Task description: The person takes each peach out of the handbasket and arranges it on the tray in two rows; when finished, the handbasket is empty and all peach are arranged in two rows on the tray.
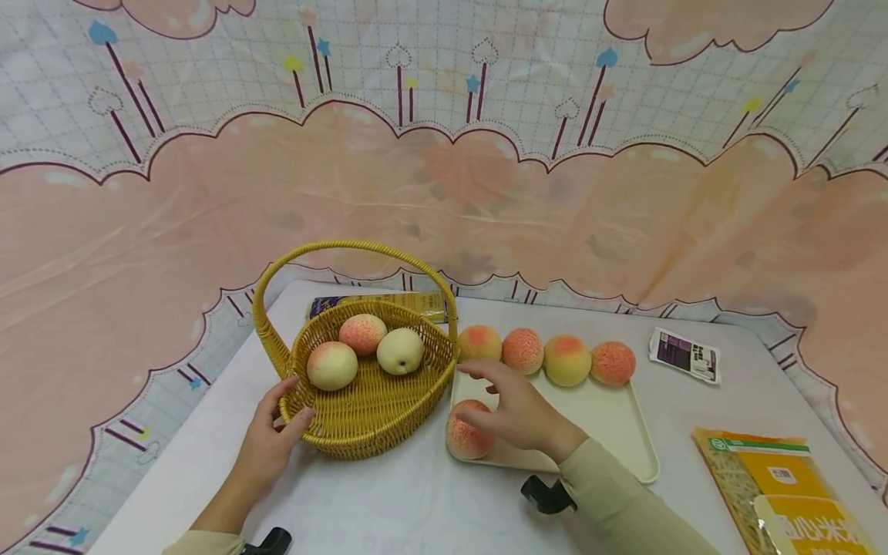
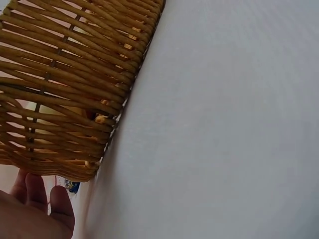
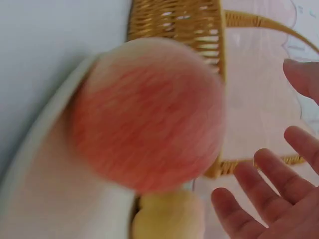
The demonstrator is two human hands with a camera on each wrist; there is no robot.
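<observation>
Head view: left hand point(image 1: 267, 432) at the left end of the wicker basket point(image 1: 375, 441), thumb apart from fingers. Right hand point(image 1: 516, 408) angled in over the white tray point(image 1: 610, 424), fingers lightly bent, holding nothing; nearest peach point(image 1: 466, 437) lies at tray's near-left corner, below the thumb, beside basket.

Left wrist view: fingers fairly straight, not clenched, tips at the basket's end.

Right wrist view: fingers spread and released; same peach sits in front of them, visible gap between.

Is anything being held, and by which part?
The left hand is at the left end of the basket; whether it grips is unclear. The right hand holds nothing.
</observation>
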